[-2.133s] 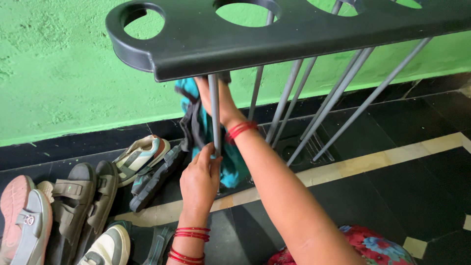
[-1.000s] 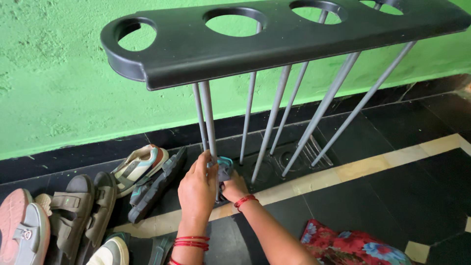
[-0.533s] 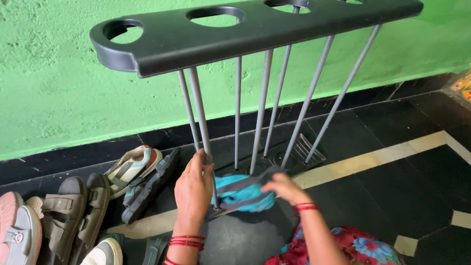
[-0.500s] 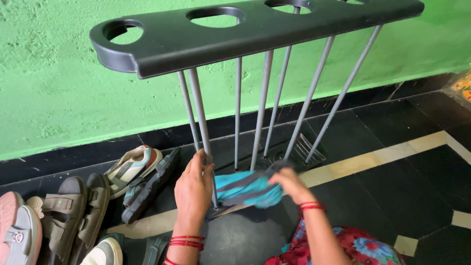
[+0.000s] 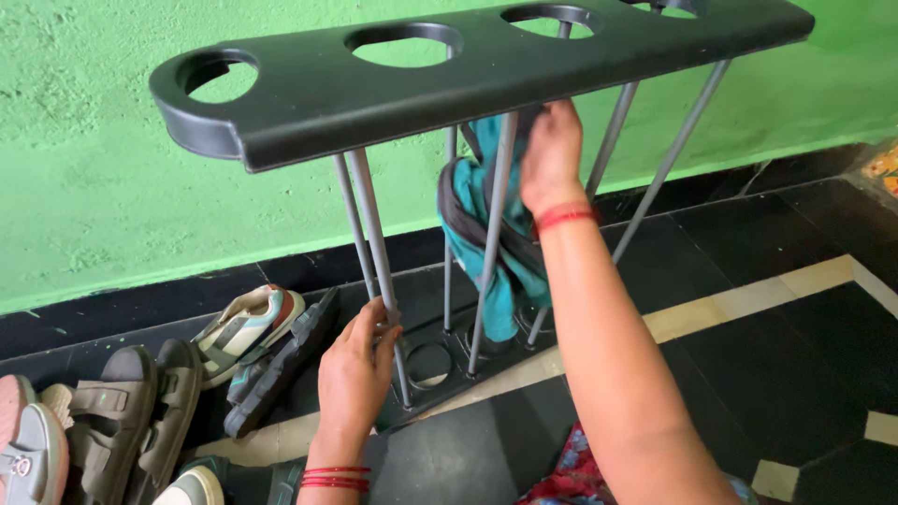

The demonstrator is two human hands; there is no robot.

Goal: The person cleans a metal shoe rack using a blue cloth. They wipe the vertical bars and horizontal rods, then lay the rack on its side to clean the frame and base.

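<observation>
My left hand [image 5: 354, 379] grips the near rod [image 5: 374, 262] low down, just above the rack base [image 5: 440, 369] on the floor [image 5: 748, 309]. My right hand [image 5: 552, 154] is high up under the top board [image 5: 468, 75], pressing the cloth [image 5: 486, 234] against a middle rod [image 5: 493, 234]. The shoes [image 5: 187, 374] lie left of the rack, along the wall [image 5: 94, 187] behind.

The right hand [image 5: 552, 150] has its fingertips tucked behind the black top bar [image 5: 468, 75], at 12 o'clock. The teal cloth [image 5: 486, 234] goes up behind that bar too. At 8 o'clock, the pink shoe [image 5: 14, 440] is cut off.
</observation>
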